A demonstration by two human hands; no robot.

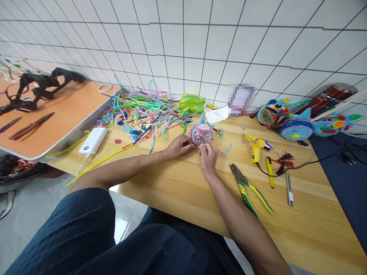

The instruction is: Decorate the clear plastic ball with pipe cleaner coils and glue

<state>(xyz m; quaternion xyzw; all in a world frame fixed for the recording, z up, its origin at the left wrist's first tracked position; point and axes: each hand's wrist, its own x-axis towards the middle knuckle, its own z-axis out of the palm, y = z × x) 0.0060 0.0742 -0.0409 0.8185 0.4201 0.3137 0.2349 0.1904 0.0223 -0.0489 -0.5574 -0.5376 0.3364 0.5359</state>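
Note:
A small round craft piece (201,133), clear with pink and blue pipe-cleaner trim and a blue horn, rests on the wooden table (177,191). My left hand (180,146) grips its left side with curled fingers. My right hand (207,156) pinches at its lower front edge, fingers pressed together. A big heap of coloured pipe cleaners (143,114) lies just behind and to the left of my hands.
Green-yellow pliers (249,189), a yellow glue gun (255,147) with its black cord, a yellow cutter (270,172) and a pen (289,189) lie to the right. A white power bank (93,140) sits left. Finished colourful figures (298,124) stand far right. An orange table (46,118) adjoins left.

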